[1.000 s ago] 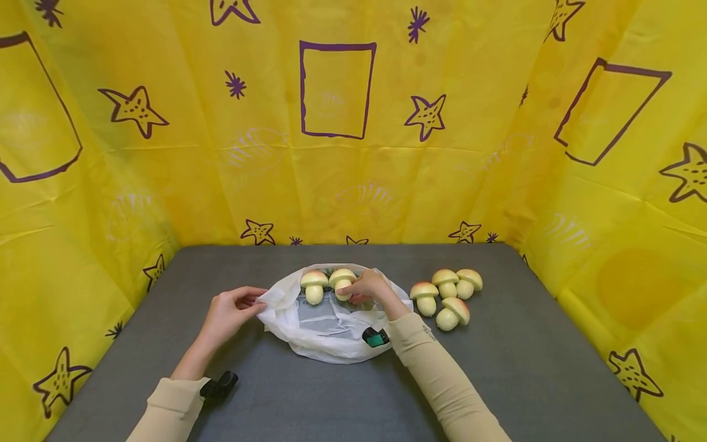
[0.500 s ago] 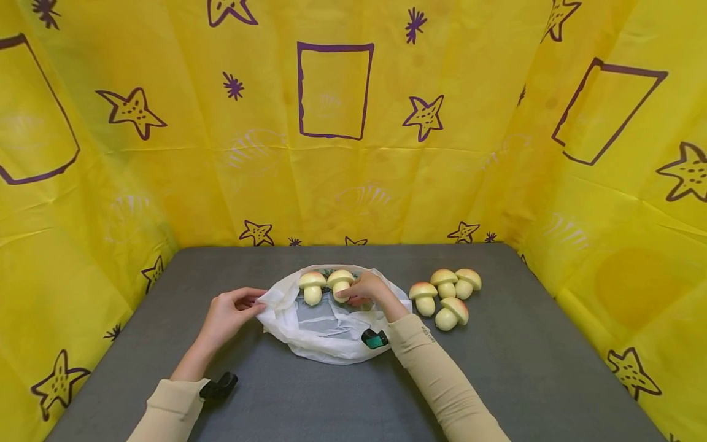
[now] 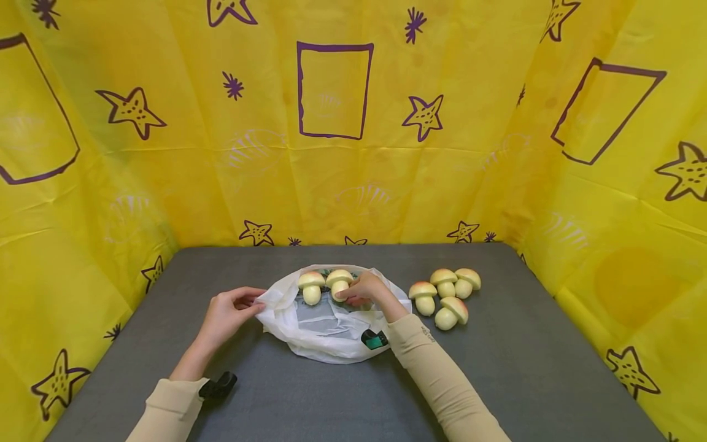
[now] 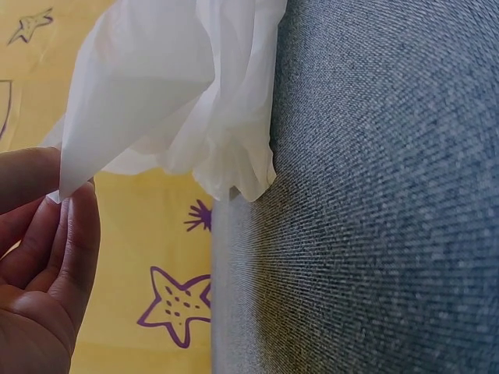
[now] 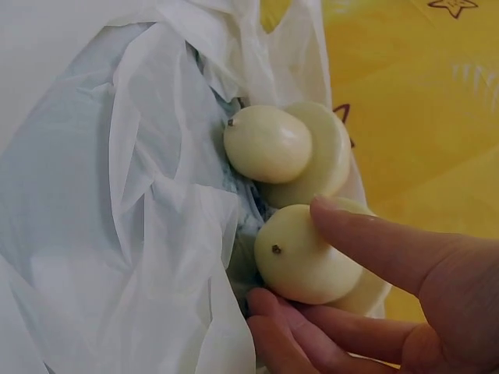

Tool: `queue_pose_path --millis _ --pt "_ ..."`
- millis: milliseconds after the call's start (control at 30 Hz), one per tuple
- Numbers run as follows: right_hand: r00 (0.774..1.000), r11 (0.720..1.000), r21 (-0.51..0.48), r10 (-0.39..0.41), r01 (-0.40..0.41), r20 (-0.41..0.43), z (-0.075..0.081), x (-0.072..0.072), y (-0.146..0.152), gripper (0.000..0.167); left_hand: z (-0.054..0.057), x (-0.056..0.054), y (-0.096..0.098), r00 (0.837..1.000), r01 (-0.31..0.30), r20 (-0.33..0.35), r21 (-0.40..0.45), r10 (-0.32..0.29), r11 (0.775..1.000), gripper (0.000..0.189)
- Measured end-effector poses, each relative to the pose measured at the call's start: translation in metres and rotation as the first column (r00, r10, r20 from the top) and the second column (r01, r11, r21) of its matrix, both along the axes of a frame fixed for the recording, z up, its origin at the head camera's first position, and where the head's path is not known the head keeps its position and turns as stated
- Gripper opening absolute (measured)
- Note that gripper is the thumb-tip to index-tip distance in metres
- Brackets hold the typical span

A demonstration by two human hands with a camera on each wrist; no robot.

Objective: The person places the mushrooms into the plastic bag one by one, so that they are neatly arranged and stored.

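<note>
A white plastic bag [image 3: 320,352] lies on the table with its mouth spread wide. My left hand [image 3: 229,316] pinches the bag's left edge between thumb and fingers; in the left wrist view the thin white film [image 4: 136,86] runs up from the fingertips. Inside the bag's far side sit two toy mushrooms with pale stems and reddish caps. My right hand [image 3: 371,288] reaches into the bag and grips the stem of the right mushroom [image 5: 300,261], thumb on top and fingers beneath. The left mushroom [image 5: 269,144] rests close beside it, untouched.
Several more mushrooms [image 3: 424,299] stand grouped on the grey table [image 3: 309,405] to the right of the bag. A yellow curtain [image 3: 342,184] with purple drawings encloses the back and sides. Black wrist cameras [image 3: 219,385] are worn on both sleeves.
Nearly nothing differs. The scene shifts very slightly left in the head view, while both hands keep their holds on the bag edge and the mushroom.
</note>
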State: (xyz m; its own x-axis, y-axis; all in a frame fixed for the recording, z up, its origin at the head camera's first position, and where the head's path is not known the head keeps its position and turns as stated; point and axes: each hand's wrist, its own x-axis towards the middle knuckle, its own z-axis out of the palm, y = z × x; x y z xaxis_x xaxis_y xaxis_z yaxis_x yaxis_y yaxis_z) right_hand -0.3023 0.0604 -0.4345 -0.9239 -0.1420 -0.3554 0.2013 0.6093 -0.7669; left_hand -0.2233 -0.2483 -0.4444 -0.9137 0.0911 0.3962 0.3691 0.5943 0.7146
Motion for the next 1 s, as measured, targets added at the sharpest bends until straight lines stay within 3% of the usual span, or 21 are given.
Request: queue_pose_path --millis 500,1000 --pt "1.0 1.0 -0.003 -0.009 0.009 -0.005 -0.0041 -0.002 0.0005 0.028 0.0003 0.0012 -0.0007 1.0 0.001 -0.002 0.003 -0.001 1.0 0.025" --pt "0.999 0.998 0.033 0.048 -0.047 -0.016 -0.0022 -0.0009 0.0053 0.029 -0.0004 0.001 -0.0015 1.0 -0.001 -0.014 0.003 0.001 1.0 0.025"
